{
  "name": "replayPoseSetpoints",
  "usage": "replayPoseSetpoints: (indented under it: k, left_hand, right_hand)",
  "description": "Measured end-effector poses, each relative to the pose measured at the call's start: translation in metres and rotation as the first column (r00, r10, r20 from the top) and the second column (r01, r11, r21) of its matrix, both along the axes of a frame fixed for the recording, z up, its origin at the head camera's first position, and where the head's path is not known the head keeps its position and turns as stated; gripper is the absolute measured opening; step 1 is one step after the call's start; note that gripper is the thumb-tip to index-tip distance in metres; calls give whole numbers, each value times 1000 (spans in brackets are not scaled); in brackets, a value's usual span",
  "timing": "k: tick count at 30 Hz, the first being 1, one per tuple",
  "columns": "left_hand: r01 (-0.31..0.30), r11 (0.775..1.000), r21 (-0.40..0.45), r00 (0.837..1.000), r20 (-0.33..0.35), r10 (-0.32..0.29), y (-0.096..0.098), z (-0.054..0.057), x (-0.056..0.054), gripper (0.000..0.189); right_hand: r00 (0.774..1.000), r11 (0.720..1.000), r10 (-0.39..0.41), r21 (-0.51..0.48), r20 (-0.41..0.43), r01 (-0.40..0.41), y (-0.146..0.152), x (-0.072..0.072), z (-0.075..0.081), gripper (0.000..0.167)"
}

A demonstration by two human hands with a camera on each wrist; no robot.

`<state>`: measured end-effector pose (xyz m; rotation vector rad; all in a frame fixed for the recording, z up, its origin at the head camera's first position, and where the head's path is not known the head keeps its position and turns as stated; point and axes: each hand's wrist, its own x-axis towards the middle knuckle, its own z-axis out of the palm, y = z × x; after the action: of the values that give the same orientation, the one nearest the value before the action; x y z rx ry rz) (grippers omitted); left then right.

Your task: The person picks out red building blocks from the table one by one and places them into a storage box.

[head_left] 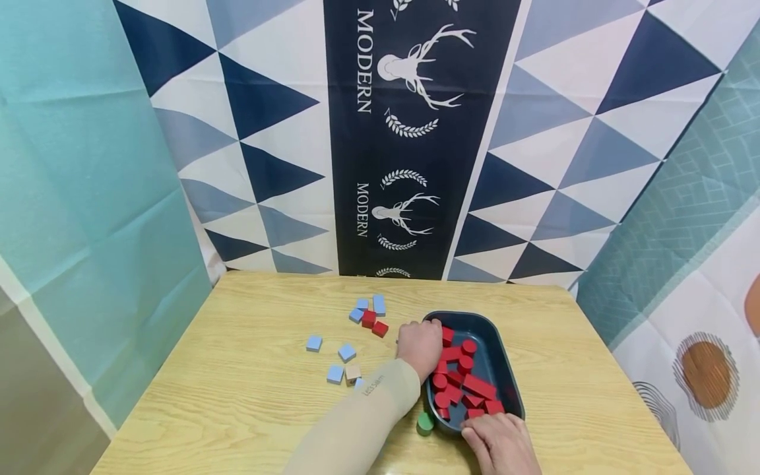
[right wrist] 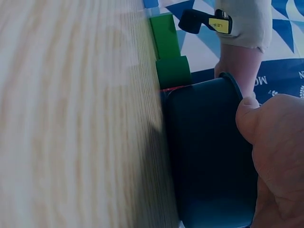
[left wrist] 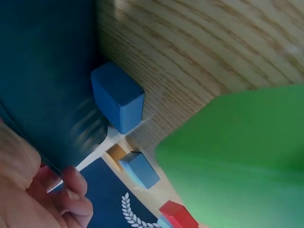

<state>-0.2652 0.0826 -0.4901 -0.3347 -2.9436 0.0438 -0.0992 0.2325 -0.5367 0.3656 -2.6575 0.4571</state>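
Observation:
A deep dark blue tray (head_left: 488,359) stands on the table's right half, with several red blocks (head_left: 478,386) inside, both round and rectangular. My left hand (head_left: 420,346) grips its left rim near the far corner, the fingers bent over the edge. At the near end, my right hand (head_left: 502,443) holds the rim; the right wrist view shows the thumb (right wrist: 248,116) along the outer side. Just outside the tray's near left corner is a green cylinder (head_left: 424,423). The left wrist view has a blue block (left wrist: 118,97) close against the tray wall and a large green block (left wrist: 242,152).
Left of the tray, several light blue blocks (head_left: 347,353) lie scattered around a plain wood block (head_left: 353,375). Farther back, two red blocks (head_left: 369,319) sit among more blue ones. A green rectangular block (right wrist: 165,38) shows in the right wrist view. Patterned cloth (head_left: 273,132) hangs behind the table.

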Motion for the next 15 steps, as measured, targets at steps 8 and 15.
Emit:
replayPoseSetpoints:
  k: [8, 15]
  left_hand:
    - [-10, 1000, 10, 999, 52, 10, 1, -2, 0, 17]
    - [12, 1000, 20, 1000, 17, -13, 0, -5, 0, 17]
  right_hand:
    - [1000, 1000, 4, 1, 10, -4, 1, 0, 0, 26]
    - [999, 1000, 8, 10, -38, -7, 2, -1, -3, 26]
